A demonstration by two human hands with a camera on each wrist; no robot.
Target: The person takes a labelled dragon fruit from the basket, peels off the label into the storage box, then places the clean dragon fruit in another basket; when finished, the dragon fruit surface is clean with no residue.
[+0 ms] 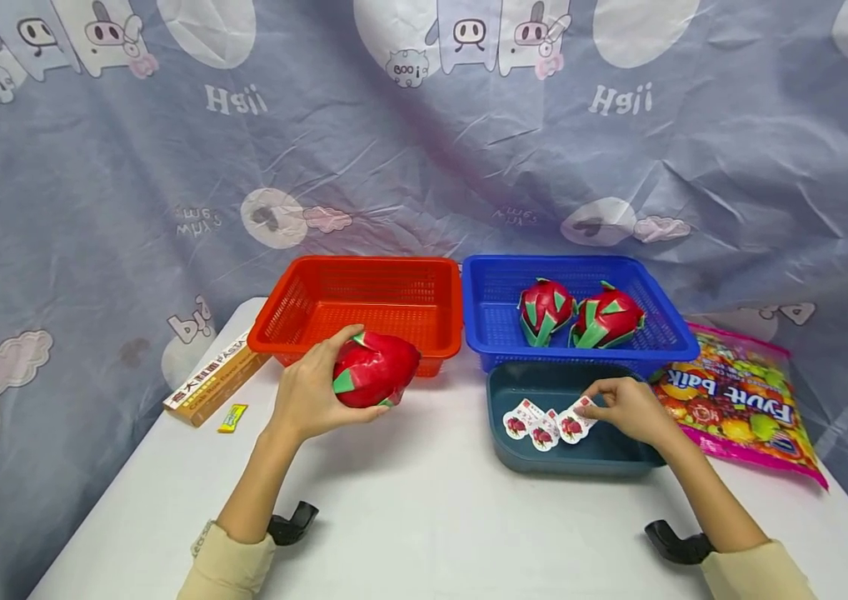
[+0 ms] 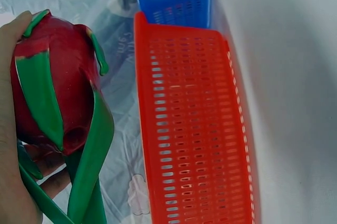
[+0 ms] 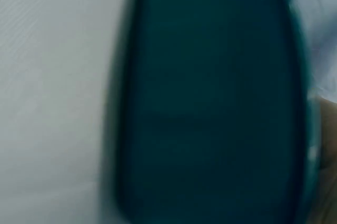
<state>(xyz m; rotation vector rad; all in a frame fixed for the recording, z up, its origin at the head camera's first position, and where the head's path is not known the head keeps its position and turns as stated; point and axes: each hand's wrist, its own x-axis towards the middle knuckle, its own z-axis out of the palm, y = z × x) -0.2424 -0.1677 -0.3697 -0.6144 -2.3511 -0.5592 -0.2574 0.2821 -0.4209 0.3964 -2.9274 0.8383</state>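
My left hand holds a red dragon fruit with green scales above the table, in front of the red basket. The left wrist view shows long green leaves on this dragon fruit, with fingers behind it. Over the teal tray, my right hand pinches a white label printed with a dragon fruit. Two similar labels lie just left of it, overlapping. In the right wrist view the tray is blurred, and the labels do not show.
Two more dragon fruits sit in the blue basket, behind the tray. A colourful candy bag lies at the right. At the left are a pasta box and a small yellow packet. A printed cloth hangs behind.
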